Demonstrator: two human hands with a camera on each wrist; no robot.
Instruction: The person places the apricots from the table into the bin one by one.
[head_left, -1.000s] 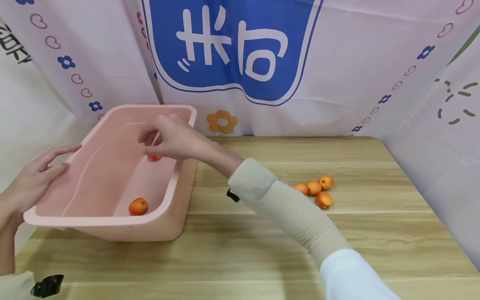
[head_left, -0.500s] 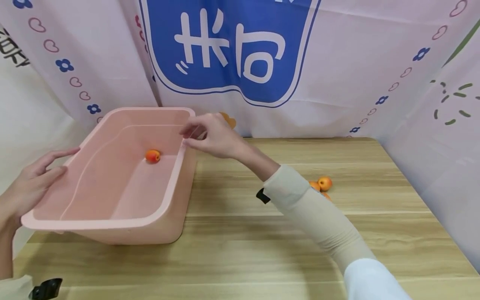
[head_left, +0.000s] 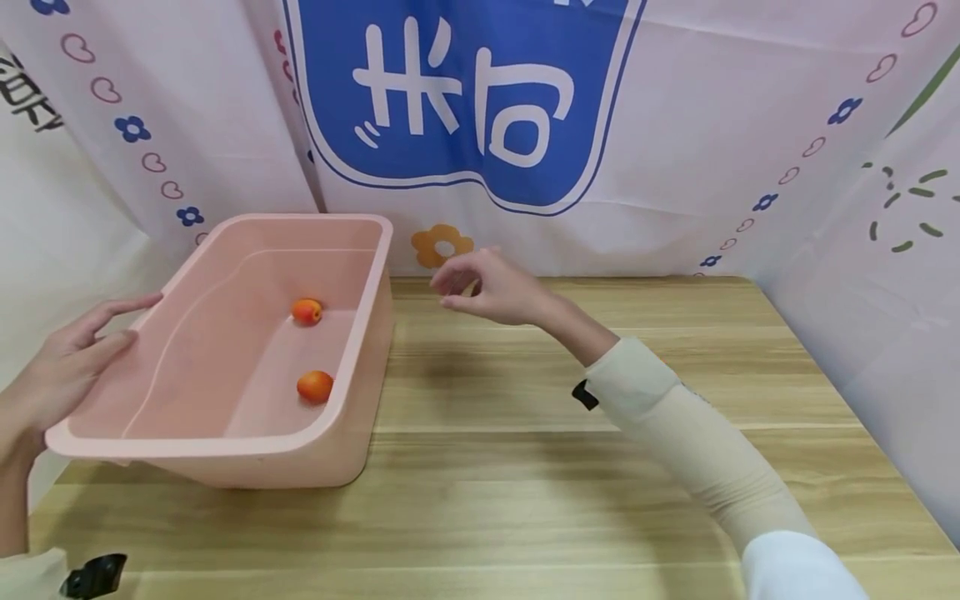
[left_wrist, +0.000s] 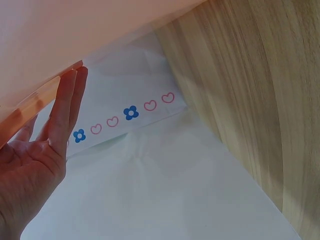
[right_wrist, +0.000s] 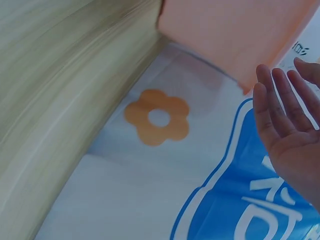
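A pink plastic tub [head_left: 262, 446] stands tilted at the left of the table. My left hand [head_left: 63, 367] holds its left rim, thumb over the edge and fingers along the outside; the left wrist view shows those fingers [left_wrist: 64, 102] against the outer wall. Inside the tub lie two orange-red apricots, a far apricot [head_left: 306, 312] and a nearer apricot [head_left: 315, 387] partly behind the right rim. To the right of the tub, my right hand [head_left: 498, 287] hovers over the table with loosely bent fingers and holds nothing. In the right wrist view its palm shows bare.
The wooden table [head_left: 525, 500] stretches out to the right, and my right sleeve [head_left: 697, 450] covers part of it. A white printed cloth [head_left: 690, 125] with a blue sign hangs behind the table and continues along both sides.
My right hand has left the tub's inside, passing over the right rim and out to the right. The nearer apricot has rolled rightward. The apricots on the table are now behind the right arm.
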